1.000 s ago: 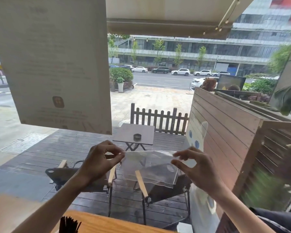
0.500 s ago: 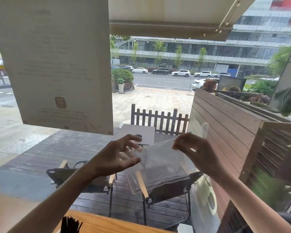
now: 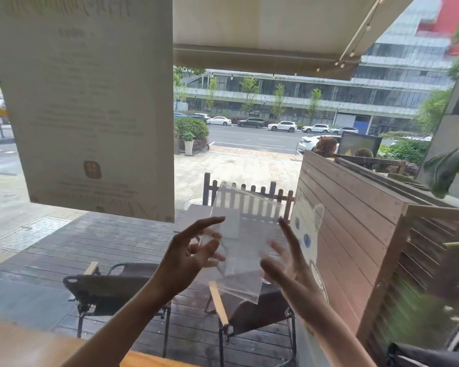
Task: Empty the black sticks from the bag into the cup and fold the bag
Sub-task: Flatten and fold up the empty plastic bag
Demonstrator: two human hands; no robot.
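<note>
Both hands, left hand (image 3: 188, 256) at 9 o'clock and right hand (image 3: 284, 260) at 3 o'clock, fingers splayed wide, are steadying the empty upright bag (image 3: 245, 242) for folding.

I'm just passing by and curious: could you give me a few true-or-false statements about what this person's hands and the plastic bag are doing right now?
1. The clear plastic bag is held up in the air between the two hands. True.
2. The bag is full of black sticks. False: it looks empty and see-through; the fence shows through it.
3. The left hand has its fingers spread open beside the bag. True.
4. The right hand is resting flat on the wooden counter. False: it is raised at the bag's right edge.
5. The bag lies neatly folded on the counter. False: it is in the air, only loosely creased.
</note>
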